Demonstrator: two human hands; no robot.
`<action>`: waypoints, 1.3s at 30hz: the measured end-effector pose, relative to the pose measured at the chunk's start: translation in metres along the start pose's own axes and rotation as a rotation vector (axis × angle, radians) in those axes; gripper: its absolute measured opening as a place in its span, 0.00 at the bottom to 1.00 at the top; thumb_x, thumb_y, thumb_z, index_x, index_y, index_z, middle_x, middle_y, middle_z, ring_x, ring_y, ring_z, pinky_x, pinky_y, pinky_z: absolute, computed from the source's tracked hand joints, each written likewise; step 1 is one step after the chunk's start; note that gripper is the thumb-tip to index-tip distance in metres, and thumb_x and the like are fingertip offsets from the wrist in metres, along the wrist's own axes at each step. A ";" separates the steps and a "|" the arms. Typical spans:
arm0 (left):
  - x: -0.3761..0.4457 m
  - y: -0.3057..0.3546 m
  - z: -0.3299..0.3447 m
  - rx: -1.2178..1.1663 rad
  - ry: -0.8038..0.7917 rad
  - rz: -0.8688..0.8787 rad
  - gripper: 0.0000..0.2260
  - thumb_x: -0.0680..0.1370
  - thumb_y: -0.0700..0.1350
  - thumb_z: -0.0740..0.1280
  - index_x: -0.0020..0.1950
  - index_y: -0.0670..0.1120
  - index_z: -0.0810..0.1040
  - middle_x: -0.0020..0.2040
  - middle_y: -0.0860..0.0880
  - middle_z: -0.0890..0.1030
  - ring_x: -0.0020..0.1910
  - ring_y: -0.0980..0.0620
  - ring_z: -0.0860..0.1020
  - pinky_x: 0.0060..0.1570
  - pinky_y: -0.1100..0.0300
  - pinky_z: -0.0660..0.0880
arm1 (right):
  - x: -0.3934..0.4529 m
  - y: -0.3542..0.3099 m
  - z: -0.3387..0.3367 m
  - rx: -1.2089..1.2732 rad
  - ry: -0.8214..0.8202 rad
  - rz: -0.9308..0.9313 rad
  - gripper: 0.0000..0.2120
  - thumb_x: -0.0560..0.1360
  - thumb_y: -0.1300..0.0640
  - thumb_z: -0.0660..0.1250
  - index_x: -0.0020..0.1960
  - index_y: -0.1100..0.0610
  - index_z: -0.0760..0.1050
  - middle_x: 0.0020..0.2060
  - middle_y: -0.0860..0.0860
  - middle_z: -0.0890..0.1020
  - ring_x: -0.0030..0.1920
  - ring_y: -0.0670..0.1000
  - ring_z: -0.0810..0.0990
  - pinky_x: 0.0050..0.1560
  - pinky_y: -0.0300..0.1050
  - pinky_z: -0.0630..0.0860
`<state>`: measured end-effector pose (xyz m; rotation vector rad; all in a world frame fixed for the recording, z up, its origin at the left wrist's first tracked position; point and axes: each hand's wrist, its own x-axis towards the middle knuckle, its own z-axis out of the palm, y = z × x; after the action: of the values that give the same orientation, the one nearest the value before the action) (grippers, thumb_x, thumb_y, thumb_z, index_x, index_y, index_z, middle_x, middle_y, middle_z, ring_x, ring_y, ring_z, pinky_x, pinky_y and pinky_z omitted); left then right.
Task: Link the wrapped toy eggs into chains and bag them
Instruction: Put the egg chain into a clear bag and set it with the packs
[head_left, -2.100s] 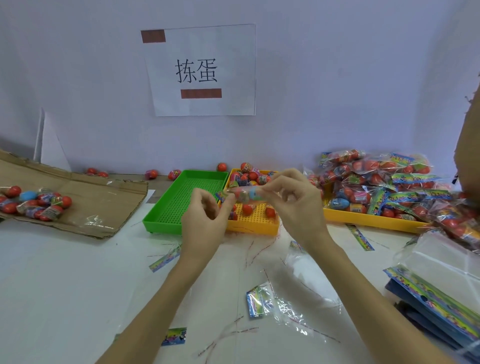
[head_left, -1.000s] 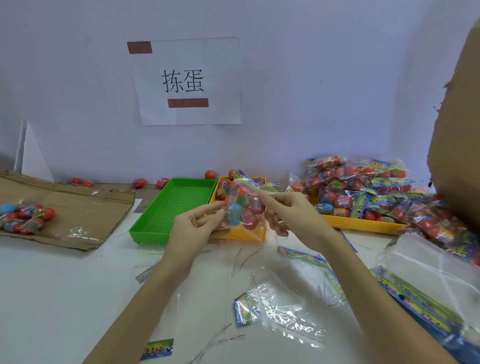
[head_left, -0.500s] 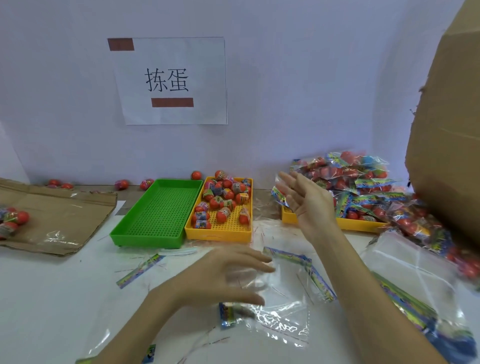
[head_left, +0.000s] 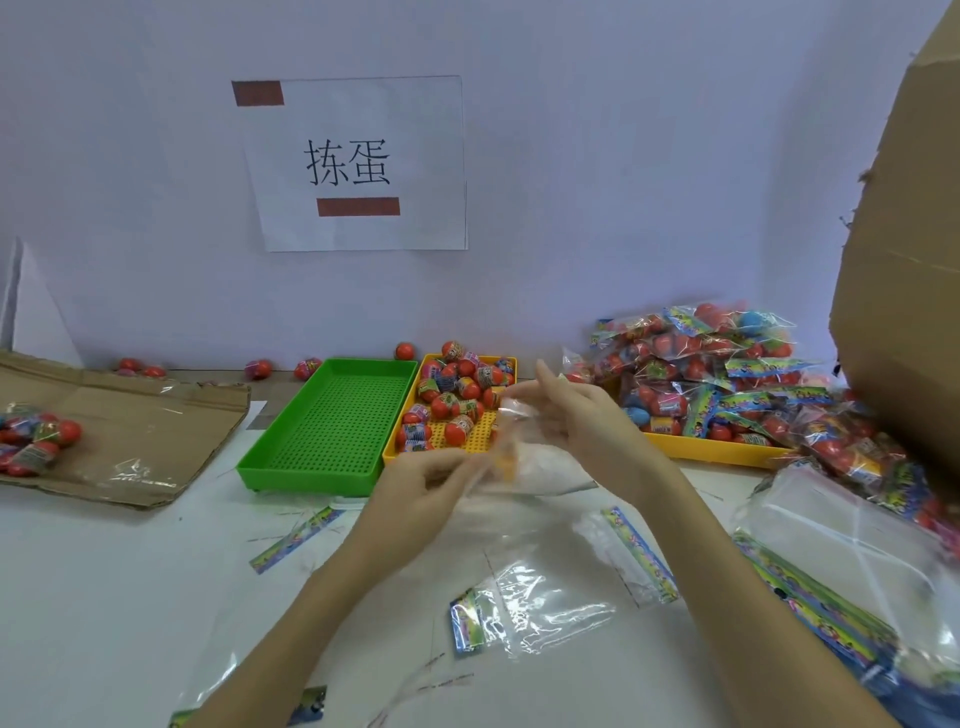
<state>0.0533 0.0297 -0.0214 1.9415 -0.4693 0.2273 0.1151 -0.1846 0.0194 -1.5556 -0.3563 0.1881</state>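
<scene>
Both hands are holding a clear bag (head_left: 530, 457) above the counter (head_left: 104, 597), just near of the yellow tray (head_left: 457, 447) of wrapped toy eggs (head_left: 452, 400). The left hand (head_left: 421, 499) is pinching the bag's left edge in its grip; the right hand (head_left: 587, 421) is clasping its far side, fingers blurred. A green tray (head_left: 327, 431) is sitting left of the yellow one.

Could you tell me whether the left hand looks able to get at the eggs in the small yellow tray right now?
Probably not at once: the left hand grips a clear bag with the right hand. The eggs in the yellow tray lie uncovered just beyond it.
</scene>
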 end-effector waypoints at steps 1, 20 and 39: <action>0.002 0.001 -0.002 -0.099 0.047 -0.067 0.14 0.83 0.52 0.66 0.51 0.47 0.89 0.42 0.51 0.88 0.39 0.59 0.83 0.42 0.70 0.76 | -0.001 -0.001 -0.001 0.015 -0.109 -0.016 0.22 0.83 0.39 0.60 0.59 0.53 0.85 0.57 0.54 0.86 0.60 0.53 0.84 0.60 0.43 0.80; -0.001 0.001 -0.018 0.468 0.149 0.184 0.16 0.75 0.35 0.73 0.57 0.52 0.79 0.49 0.60 0.79 0.49 0.57 0.76 0.47 0.69 0.71 | 0.001 0.007 -0.001 -0.120 0.419 -0.075 0.07 0.81 0.59 0.68 0.55 0.54 0.86 0.43 0.50 0.87 0.42 0.48 0.84 0.39 0.40 0.83; 0.005 0.005 -0.018 -0.345 0.423 -0.175 0.04 0.79 0.44 0.74 0.51 0.47 0.88 0.42 0.48 0.89 0.43 0.49 0.87 0.38 0.58 0.82 | -0.002 0.007 0.032 -0.298 0.105 -0.073 0.14 0.78 0.53 0.73 0.62 0.56 0.80 0.47 0.50 0.87 0.43 0.47 0.86 0.43 0.45 0.85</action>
<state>0.0566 0.0429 -0.0082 1.5313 -0.0511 0.4043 0.1034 -0.1550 0.0114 -1.8349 -0.3697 -0.0058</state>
